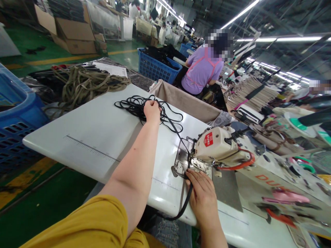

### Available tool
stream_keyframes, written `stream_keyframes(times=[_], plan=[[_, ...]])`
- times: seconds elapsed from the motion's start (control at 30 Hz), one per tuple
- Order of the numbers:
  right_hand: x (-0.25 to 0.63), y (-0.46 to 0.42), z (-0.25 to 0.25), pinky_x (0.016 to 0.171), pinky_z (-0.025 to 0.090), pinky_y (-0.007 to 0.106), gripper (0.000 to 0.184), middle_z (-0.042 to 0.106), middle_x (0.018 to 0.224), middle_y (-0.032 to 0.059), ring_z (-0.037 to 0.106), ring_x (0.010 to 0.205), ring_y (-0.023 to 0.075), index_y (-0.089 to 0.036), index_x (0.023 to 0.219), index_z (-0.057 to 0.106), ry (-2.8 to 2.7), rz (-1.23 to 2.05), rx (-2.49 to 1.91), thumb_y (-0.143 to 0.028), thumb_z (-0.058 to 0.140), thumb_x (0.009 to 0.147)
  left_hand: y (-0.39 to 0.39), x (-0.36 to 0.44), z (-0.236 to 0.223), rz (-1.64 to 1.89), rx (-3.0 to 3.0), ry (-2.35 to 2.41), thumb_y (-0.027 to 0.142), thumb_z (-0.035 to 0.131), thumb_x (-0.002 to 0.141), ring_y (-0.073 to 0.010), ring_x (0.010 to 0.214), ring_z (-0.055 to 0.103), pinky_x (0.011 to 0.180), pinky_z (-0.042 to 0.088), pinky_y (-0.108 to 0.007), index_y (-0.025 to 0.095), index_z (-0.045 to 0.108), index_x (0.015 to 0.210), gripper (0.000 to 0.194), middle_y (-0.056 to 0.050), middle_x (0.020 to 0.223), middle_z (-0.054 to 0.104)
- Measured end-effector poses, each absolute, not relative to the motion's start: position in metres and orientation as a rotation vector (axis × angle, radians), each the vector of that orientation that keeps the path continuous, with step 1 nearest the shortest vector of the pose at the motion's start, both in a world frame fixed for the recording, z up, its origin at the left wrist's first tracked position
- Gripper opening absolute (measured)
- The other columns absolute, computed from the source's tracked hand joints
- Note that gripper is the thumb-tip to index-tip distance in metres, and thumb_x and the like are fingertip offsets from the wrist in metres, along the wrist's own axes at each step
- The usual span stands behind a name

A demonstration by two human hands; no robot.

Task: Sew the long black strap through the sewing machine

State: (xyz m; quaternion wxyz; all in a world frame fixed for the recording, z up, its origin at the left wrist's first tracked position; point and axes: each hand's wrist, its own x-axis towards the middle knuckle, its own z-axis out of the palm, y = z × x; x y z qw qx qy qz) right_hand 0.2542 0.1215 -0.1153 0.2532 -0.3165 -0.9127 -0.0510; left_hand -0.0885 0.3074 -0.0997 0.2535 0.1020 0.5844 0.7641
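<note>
My left hand (pixel 152 109) reaches to the far side of the white sewing table (pixel 85 131), its fingers closed on black cord from a loose tangled pile (pixel 131 105). One strand runs from there to the needle area of the sewing machine (pixel 217 144). Close in front of the metal needle plate (pixel 181 159), my right hand (pixel 203 191) presses down with its fingers together on a wider black strap (pixel 186 203). That strap curves off the table's front edge towards my lap. What lies under the right fingertips is partly hidden.
A heap of olive straps (pixel 85 82) lies beyond the table's left end. Blue crates stand at the left (pixel 18 113) and behind (pixel 157 67). A fabric-lined bin (pixel 178 100) borders the far edge. A person in a purple top (pixel 199 69) sits beyond it.
</note>
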Motion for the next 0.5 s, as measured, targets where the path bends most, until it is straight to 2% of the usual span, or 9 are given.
stream_keyframes(times=[0.17, 0.3, 0.5], plan=[[0.256, 0.121, -0.115, 0.116, 0.053, 0.046, 0.028, 0.078, 0.128, 0.0088, 0.074, 0.119, 0.0231, -0.022, 0.135, 0.070, -2.486, -0.167, -0.849, -0.025, 0.058, 0.109, 0.302, -0.095, -0.090, 2.137, 0.139, 1.480, 0.021, 0.057, 0.098, -0.0093, 0.055, 0.061, 0.052, 0.042, -0.017, 0.018, 0.058, 0.092, 0.006, 0.003, 0.068, 0.060], [0.261, 0.122, -0.117, 0.113, 0.058, 0.047, 0.028, 0.078, 0.129, 0.0095, 0.075, 0.118, 0.0238, -0.022, 0.133, 0.072, -2.487, -0.218, -0.848, -0.025, 0.057, 0.109, 0.298, -0.098, -0.083, 2.204, 0.055, 1.398, 0.019, 0.054, 0.097, -0.0084, 0.057, 0.062, 0.055, 0.047, -0.015, 0.017, 0.056, 0.092, 0.006, 0.002, 0.068, 0.061], [0.266, 0.129, -0.123, 0.105, 0.064, 0.040, 0.028, 0.080, 0.124, 0.0072, 0.078, 0.111, 0.0213, -0.021, 0.130, 0.073, -2.475, -0.400, -0.746, -0.021, 0.054, 0.109, 0.296, -0.105, -0.079, 2.338, -0.170, 1.146, 0.008, 0.048, 0.089, -0.0105, 0.064, 0.069, 0.073, 0.064, -0.024, 0.021, 0.046, 0.088, 0.013, 0.003, 0.069, 0.058]])
